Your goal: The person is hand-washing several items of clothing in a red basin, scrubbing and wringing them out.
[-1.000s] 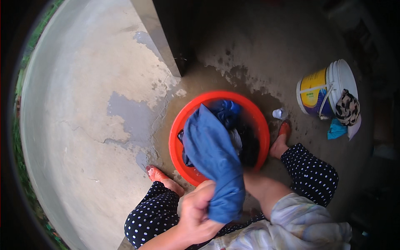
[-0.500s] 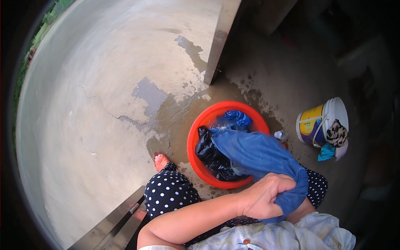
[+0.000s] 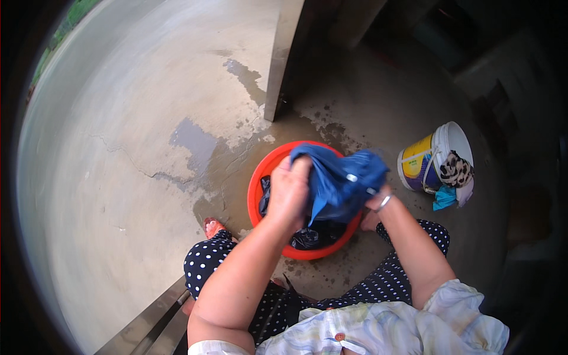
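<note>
Over the orange-red round basin (image 3: 255,183) I hold up a blue garment (image 3: 340,177), bunched and hanging in folds. My left hand (image 3: 290,192) is closed on its left side, with the cloth draped over the fingers. At the lower right of the garment is my right hand (image 3: 377,200), closed on its edge, some fingers hidden behind the cloth; a bracelet circles that wrist. Beneath the garment, dark wet clothes (image 3: 316,235) lie in the basin, and black cloth also shows beside my left hand.
A white bucket (image 3: 452,142) with a yellow and purple label leans to the right, with a leopard-print cloth (image 3: 455,170) and a turquoise cloth (image 3: 444,198) at its side. A metal post (image 3: 281,65) stands beyond the basin. Wet patches (image 3: 195,142) mark the concrete floor.
The blue garment has moved from near my right leg to above the basin, gathered up. My left hand has swung forward and left with it, and my right hand has come into view.
</note>
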Action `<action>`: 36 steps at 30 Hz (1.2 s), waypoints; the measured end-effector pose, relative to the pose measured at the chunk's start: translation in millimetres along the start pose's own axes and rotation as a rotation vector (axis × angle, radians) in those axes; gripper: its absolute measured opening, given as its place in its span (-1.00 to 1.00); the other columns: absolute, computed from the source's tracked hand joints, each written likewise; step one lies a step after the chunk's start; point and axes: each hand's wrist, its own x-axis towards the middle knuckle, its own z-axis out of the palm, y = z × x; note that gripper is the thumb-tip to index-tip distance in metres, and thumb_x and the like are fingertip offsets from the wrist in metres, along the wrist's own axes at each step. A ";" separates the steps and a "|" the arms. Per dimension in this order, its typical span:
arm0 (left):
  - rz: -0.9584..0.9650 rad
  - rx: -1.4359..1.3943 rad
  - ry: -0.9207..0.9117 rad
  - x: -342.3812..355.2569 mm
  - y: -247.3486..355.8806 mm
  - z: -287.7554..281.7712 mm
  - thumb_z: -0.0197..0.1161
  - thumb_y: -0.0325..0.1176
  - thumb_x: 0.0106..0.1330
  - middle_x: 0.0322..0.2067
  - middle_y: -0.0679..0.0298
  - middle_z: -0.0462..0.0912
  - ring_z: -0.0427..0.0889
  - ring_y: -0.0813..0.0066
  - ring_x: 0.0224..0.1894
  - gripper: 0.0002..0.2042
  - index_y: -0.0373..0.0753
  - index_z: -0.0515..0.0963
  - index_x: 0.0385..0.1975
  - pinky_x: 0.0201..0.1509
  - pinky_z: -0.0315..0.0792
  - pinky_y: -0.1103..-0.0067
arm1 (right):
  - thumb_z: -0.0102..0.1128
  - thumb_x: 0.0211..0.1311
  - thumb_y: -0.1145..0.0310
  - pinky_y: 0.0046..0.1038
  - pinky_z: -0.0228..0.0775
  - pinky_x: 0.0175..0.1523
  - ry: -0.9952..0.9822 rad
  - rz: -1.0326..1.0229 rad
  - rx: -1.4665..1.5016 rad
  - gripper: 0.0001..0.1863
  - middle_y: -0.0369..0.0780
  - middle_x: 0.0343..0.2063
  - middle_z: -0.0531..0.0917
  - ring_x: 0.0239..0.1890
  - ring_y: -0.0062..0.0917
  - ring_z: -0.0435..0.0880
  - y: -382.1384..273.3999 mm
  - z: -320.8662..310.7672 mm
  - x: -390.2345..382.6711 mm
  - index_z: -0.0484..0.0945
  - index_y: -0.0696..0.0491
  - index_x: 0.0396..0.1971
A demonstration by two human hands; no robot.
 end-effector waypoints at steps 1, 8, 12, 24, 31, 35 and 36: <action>-0.080 0.004 0.057 3.0 2.6 -3.4 0.00 -0.27 0.26 -0.45 0.29 0.55 0.52 0.56 -0.44 -0.78 -0.29 0.47 -0.34 -0.32 0.43 0.62 | 0.08 0.12 0.26 -0.34 0.38 0.04 0.097 0.151 0.061 -0.67 -0.16 -0.17 0.56 -0.16 -0.41 0.56 11.6 -23.7 8.4 0.45 0.08 -0.13; -0.101 0.090 0.066 11.4 3.6 -13.5 -0.01 -0.26 0.21 -0.55 0.31 0.47 0.47 0.55 -0.55 -0.79 -0.26 0.46 -0.39 -0.54 0.40 0.57 | 0.33 -0.14 0.43 -0.42 0.32 0.05 0.257 -0.213 -1.358 -0.41 -0.12 -0.06 0.48 -0.03 -0.41 0.48 27.9 -41.9 -13.7 0.38 0.04 0.02; -0.179 0.201 -0.089 3.2 -6.6 -12.0 0.02 -0.29 0.19 -0.49 0.26 0.51 0.50 0.53 -0.51 -0.79 -0.31 0.48 -0.37 -0.46 0.43 0.57 | 0.34 -0.10 0.40 -0.45 0.17 0.16 -0.283 -0.240 -0.653 -0.21 -0.17 0.08 0.33 0.11 -0.45 0.32 16.4 24.2 -45.9 0.14 0.07 0.19; -0.001 0.499 -0.451 -1.0 16.8 -22.3 0.26 -0.49 -0.04 -0.31 0.19 0.55 0.55 0.46 -0.29 -0.65 -0.32 0.46 -0.19 -0.12 0.44 0.55 | 0.03 0.12 0.54 -0.52 0.32 0.02 -0.162 -0.467 -0.633 -0.70 -0.25 -0.17 0.55 -0.15 -0.58 0.51 5.6 45.2 -66.3 0.43 0.17 -0.10; 0.210 1.038 -0.411 15.0 -19.9 -51.8 0.26 -0.38 -0.02 -0.54 0.24 0.59 0.54 0.56 -0.44 -0.87 -0.30 0.56 -0.52 -0.33 0.43 0.55 | -0.05 0.25 0.18 -0.27 0.33 0.07 -0.084 -0.192 -0.052 -0.67 -0.17 -0.16 0.55 -0.06 -0.38 0.51 -23.2 48.5 -70.3 0.44 0.11 -0.14; -0.115 1.507 -0.814 -23.6 -47.6 -34.4 0.26 0.22 -0.11 -0.23 -0.02 0.57 0.53 0.17 -0.09 -0.34 -0.36 0.56 -0.29 0.03 0.35 0.46 | -0.12 0.26 0.06 -0.18 0.19 0.17 -0.141 -0.041 0.244 -0.60 -0.20 -0.13 0.55 -0.01 -0.33 0.47 -33.7 48.9 -84.0 0.46 0.06 -0.13; -0.106 1.540 -0.763 -28.9 -62.1 -32.1 0.26 0.24 -0.13 -0.17 -0.08 0.53 0.50 0.13 -0.04 -0.26 -0.41 0.49 -0.20 0.05 0.34 0.46 | -0.13 0.26 0.04 -0.18 0.09 0.22 -0.020 -0.091 0.310 -0.59 -0.21 -0.08 0.53 0.03 -0.32 0.43 -35.3 48.7 -85.0 0.45 0.04 -0.11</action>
